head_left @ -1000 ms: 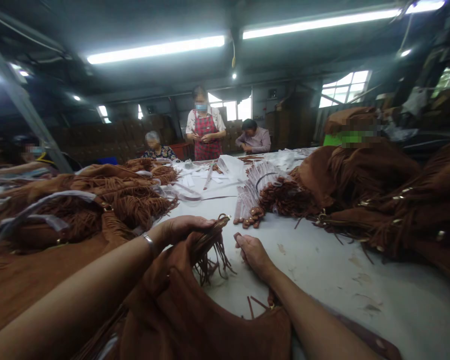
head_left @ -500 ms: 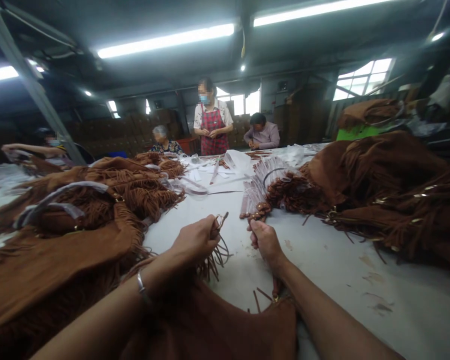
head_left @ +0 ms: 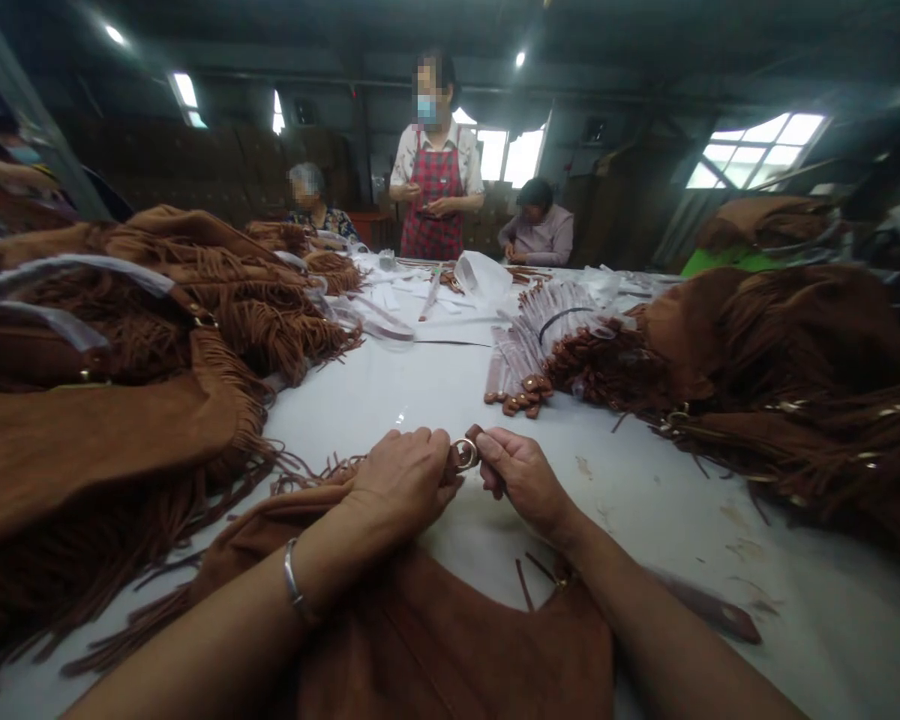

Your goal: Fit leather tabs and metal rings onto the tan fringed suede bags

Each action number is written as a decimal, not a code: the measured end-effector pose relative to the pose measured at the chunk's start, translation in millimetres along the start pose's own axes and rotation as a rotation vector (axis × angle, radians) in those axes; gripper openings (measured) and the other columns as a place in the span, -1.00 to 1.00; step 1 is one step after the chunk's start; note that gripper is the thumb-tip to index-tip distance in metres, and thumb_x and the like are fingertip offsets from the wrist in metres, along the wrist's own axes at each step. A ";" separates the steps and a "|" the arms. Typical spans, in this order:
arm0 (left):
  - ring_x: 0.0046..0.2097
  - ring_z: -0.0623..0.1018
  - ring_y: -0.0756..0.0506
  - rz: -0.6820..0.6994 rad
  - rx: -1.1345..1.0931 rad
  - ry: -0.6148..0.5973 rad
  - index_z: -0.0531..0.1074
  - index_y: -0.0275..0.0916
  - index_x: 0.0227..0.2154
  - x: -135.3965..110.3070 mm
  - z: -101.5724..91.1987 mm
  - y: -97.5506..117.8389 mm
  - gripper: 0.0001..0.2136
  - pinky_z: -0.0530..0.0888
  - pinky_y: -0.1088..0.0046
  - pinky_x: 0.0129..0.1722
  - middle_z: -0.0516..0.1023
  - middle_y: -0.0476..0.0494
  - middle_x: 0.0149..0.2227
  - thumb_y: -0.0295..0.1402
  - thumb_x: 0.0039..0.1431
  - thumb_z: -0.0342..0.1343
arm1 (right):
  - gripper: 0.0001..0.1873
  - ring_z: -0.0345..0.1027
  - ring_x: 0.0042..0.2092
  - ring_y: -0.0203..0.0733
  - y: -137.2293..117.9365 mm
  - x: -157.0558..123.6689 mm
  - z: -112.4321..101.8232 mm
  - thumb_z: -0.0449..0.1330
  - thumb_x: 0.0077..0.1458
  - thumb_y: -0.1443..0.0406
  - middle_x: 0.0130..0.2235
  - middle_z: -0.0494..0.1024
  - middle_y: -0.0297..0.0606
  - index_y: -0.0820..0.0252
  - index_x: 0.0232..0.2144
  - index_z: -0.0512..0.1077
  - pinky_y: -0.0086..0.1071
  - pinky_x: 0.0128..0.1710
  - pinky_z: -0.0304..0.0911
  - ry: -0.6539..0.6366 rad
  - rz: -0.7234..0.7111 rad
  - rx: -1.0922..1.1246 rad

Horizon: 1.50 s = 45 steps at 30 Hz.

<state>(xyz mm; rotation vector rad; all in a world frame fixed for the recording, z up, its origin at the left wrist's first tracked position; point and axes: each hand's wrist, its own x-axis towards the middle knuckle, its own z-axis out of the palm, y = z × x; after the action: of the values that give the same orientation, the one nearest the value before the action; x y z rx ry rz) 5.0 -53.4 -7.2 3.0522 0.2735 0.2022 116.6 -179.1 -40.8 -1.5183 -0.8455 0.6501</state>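
Note:
My left hand [head_left: 409, 475] is closed on a gold metal ring [head_left: 465, 454], which stands out past its fingertips. My right hand [head_left: 521, 475] pinches a small brown leather strap end [head_left: 478, 437] that meets the ring. Below my hands lies a brown suede bag [head_left: 457, 640] with a curved opening and fringe at its left side. A plastic-wrapped strap [head_left: 709, 603] passes beneath my right forearm, its brown tip on the table. Whether the leather passes through the ring I cannot tell.
Ahead on the white table [head_left: 412, 390] lies a bundle of plastic-wrapped straps [head_left: 559, 325]. Fringed brown bags [head_left: 97, 440] are heaped at left, and more bags [head_left: 780, 340] at right. Across the table, a person in a checked apron [head_left: 440, 190] stands between two seated people.
My right hand has come back from the strap bundle to my left hand, bringing a strap with it. The ring and strap end now meet. The view has tilted down.

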 end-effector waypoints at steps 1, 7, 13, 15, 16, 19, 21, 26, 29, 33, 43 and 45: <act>-0.30 0.45 -0.17 0.024 -0.030 -0.006 0.30 -0.26 -0.33 -0.4 -0.9 -0.9 -0.69 0.30 0.34 -0.29 0.44 -0.17 -0.36 -0.07 0.13 -0.04 | -0.62 0.01 -0.64 -0.43 2.0 0.7 -0.2 0.01 0.14 0.04 -0.68 0.22 -0.46 0.26 -0.46 0.31 -0.54 -0.66 -0.03 -0.015 0.024 0.000; -0.28 0.43 -0.18 0.095 -0.084 0.019 0.32 -0.26 -0.25 -2.2 1.4 -3.8 -0.57 0.29 0.31 -0.24 0.42 -0.18 -0.34 0.02 0.18 -0.20 | -0.61 -0.01 -0.65 -0.44 4.3 0.1 1.4 0.05 0.10 0.02 -0.68 0.21 -0.46 0.26 -0.47 0.32 -0.54 -0.66 -0.06 -0.031 0.078 0.012; -0.31 0.42 -0.15 0.059 -0.062 0.054 0.39 -0.22 -0.32 -6.5 4.2 -3.4 -0.59 0.29 0.34 -0.26 0.40 -0.14 -0.38 0.04 0.14 -0.11 | -0.63 0.00 -0.63 -0.43 -0.2 -2.0 -0.5 0.08 0.08 0.04 -0.66 0.23 -0.45 0.25 -0.49 0.31 -0.54 -0.65 -0.04 0.016 0.117 0.076; -0.31 0.42 -0.15 0.047 -0.080 0.053 0.41 -0.22 -0.34 -7.0 3.5 -3.0 -0.60 0.28 0.34 -0.25 0.40 -0.14 -0.39 0.03 0.13 -0.07 | -0.63 0.03 -0.62 -0.42 -2.2 -2.3 -2.9 0.09 0.09 0.04 -0.67 0.23 -0.44 0.26 -0.43 0.34 -0.54 -0.64 -0.03 0.064 0.124 0.109; -0.31 0.42 -0.15 0.046 -0.094 0.046 0.42 -0.22 -0.35 -6.8 3.2 -3.0 -0.61 0.28 0.34 -0.24 0.41 -0.14 -0.39 0.03 0.12 -0.06 | -0.63 0.04 -0.62 -0.42 -3.2 -2.5 -4.1 0.09 0.08 0.04 -0.67 0.23 -0.44 0.27 -0.40 0.36 -0.54 -0.64 -0.02 0.087 0.128 0.126; -0.35 0.43 -0.14 0.031 -0.131 0.013 0.44 -0.22 -0.38 -4.6 3.6 -4.0 -0.61 0.29 0.35 -0.28 0.43 -0.14 -0.43 0.02 0.13 -0.07 | -0.64 0.01 -0.64 -0.43 -5.4 -3.5 -5.5 0.09 0.09 0.05 -0.69 0.19 -0.46 0.27 -0.42 0.36 -0.53 -0.62 0.02 0.102 0.139 0.169; -0.38 0.44 -0.13 0.023 -0.149 -0.001 0.44 -0.21 -0.40 -2.6 5.4 -5.6 -0.60 0.29 0.36 -0.31 0.45 -0.14 -0.45 0.02 0.13 -0.10 | -0.66 -0.06 -0.67 -0.45 -5.9 -4.1 -4.1 0.11 0.09 0.06 -0.71 0.14 -0.50 0.26 -0.43 0.36 -0.52 -0.62 0.05 0.074 0.150 0.209; -0.42 0.46 -0.15 0.002 -0.148 0.007 0.43 -0.23 -0.44 0.1 8.6 -8.7 -0.56 0.30 0.37 -0.37 0.47 -0.15 -0.47 0.02 0.16 -0.17 | -0.70 -0.09 -0.67 -0.50 -5.9 -4.7 3.1 0.28 -0.07 0.15 -0.64 0.22 -0.48 0.27 -0.50 0.33 -0.54 -0.67 0.01 0.029 0.213 0.237; -0.40 0.48 -0.15 -0.013 -0.122 0.005 0.40 -0.23 -0.39 -0.5 6.1 -8.7 -0.58 0.32 0.40 -0.40 0.47 -0.15 -0.43 0.02 0.16 -0.17 | -0.71 -0.08 -0.66 -0.51 -7.1 -5.3 6.8 0.29 -0.08 0.17 -0.62 0.25 -0.45 0.30 -0.50 0.35 -0.56 -0.68 -0.01 0.055 0.217 0.267; -0.39 0.48 -0.14 -0.004 -0.149 -0.031 0.33 -0.22 -0.34 -1.6 2.1 -7.7 -0.57 0.31 0.43 -0.45 0.46 -0.11 -0.41 0.08 0.12 -0.15 | -0.72 -0.18 -0.68 -0.54 -10.3 -7.7 10.7 0.24 0.00 0.17 -0.64 0.16 -0.52 0.28 -0.53 0.32 -0.57 -0.65 0.06 0.024 0.224 0.423; -0.45 0.42 -0.05 0.044 -0.314 -0.083 0.27 -0.17 -0.37 -3.6 4.0 -10.1 -0.67 0.16 0.51 -0.55 0.43 0.00 -0.46 0.01 0.04 0.02 | -0.73 -0.19 -0.72 -0.54 -18.7 -12.2 10.5 0.23 0.01 0.18 -0.71 0.06 -0.57 0.28 -0.50 0.33 -0.58 -0.68 0.04 -0.113 0.357 0.477; -0.47 0.39 -0.03 0.106 -0.331 -0.084 0.27 -0.16 -0.38 -4.7 4.5 -9.9 -0.73 0.14 0.52 -0.54 0.41 0.03 -0.48 -0.06 0.02 0.06 | -0.71 -0.24 -0.73 -0.54 -17.0 -10.1 6.8 0.25 -0.04 0.19 -0.75 0.00 -0.60 0.27 -0.57 0.29 -0.58 -0.71 0.02 -0.176 0.489 0.526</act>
<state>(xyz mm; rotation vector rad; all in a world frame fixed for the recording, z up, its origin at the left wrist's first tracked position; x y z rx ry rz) -0.6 -44.8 -13.0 2.7393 0.0645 0.1110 102.8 -183.1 -25.5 -1.1900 -0.3730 1.2710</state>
